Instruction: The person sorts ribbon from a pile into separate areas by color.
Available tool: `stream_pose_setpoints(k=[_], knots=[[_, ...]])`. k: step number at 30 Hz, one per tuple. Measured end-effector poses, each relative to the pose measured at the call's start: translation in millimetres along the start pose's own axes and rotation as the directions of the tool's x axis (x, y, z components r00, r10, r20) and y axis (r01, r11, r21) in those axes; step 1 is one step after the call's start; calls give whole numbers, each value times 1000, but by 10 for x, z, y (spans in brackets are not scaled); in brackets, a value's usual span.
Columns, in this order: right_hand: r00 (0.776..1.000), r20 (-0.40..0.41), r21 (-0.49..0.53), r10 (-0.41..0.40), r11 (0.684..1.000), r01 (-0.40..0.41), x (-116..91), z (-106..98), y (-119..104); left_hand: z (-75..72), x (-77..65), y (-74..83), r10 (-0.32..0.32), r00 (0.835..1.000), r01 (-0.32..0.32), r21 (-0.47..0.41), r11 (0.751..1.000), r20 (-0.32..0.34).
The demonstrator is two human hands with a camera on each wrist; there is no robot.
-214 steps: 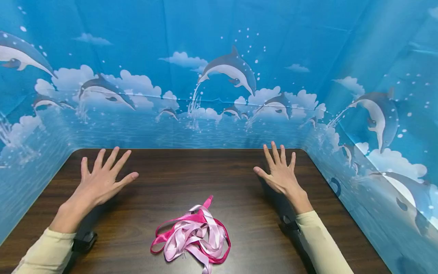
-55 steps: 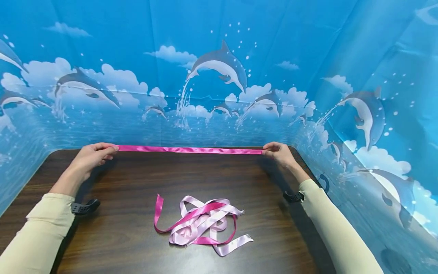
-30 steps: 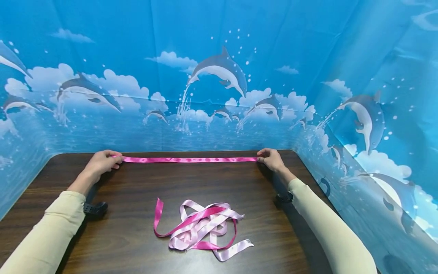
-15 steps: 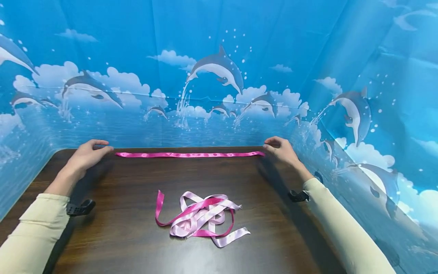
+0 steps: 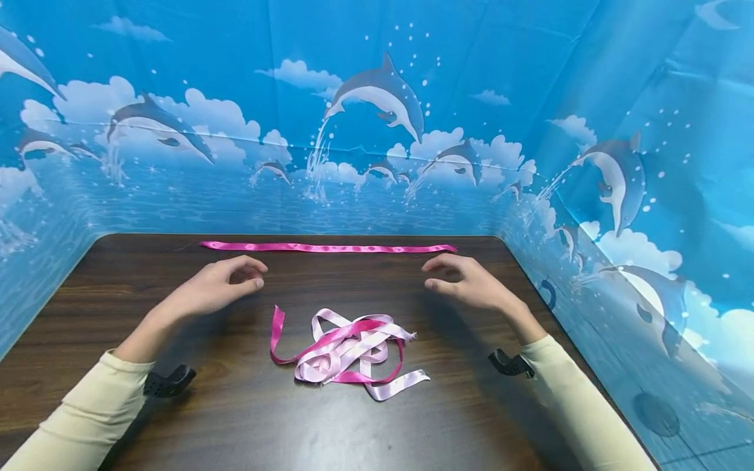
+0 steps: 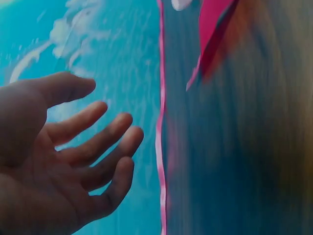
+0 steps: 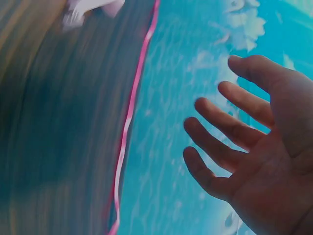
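A hot-pink satin ribbon (image 5: 330, 248) lies stretched straight along the table's far edge; it also runs top to bottom in the left wrist view (image 6: 162, 98) and the right wrist view (image 7: 130, 112). Nearer the front is a loose heap of light-pink and hot-pink ribbons (image 5: 353, 350), one hot-pink end curling up at its left. My left hand (image 5: 215, 286), fingers loosely bent and holding nothing, hovers left of the heap, a little in front of the straight ribbon. On the other side my right hand (image 5: 471, 282) mirrors it, also without anything in its fingers.
Dark wood-grain table (image 5: 247, 418) with rounded far corners. A blue curtain (image 5: 235, 196) printed with dolphins and clouds rises behind it and along both sides. Black wrist straps (image 5: 169, 381) sit at both cuffs of the pale yellow sleeves.
A hot-pink ribbon left the heap, was held taut between both hands and laid along the far edge. Both hands then let go and moved inward and nearer the heap.
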State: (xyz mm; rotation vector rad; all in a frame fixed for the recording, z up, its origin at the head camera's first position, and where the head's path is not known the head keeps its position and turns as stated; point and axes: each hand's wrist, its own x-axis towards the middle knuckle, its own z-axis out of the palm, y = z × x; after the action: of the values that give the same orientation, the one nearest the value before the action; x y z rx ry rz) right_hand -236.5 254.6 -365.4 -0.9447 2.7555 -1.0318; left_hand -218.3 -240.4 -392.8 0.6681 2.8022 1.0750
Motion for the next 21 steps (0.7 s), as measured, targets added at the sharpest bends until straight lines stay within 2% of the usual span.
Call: stream_pose_setpoints(k=[5,9,12,15,21], knots=[[994,86,15,-64,998,63,100,275,-140,312,35,212,74,994,-71,-37,997,83],[981,170,7,-92,996,92,186,509,-245,630,68,386,118,976,-102,-95,990,186],[968,215,-27,-126,991,135,269,698,-309,796,110,489,139,961,-109,-133,985,239],[956,255,-79,-147,982,172,351,866,-352,879,151,559,147,955,-114,-140,983,256],[950,300,-136,-86,982,132,436,1062,-386,918,190,621,188,945,-157,-135,978,266]])
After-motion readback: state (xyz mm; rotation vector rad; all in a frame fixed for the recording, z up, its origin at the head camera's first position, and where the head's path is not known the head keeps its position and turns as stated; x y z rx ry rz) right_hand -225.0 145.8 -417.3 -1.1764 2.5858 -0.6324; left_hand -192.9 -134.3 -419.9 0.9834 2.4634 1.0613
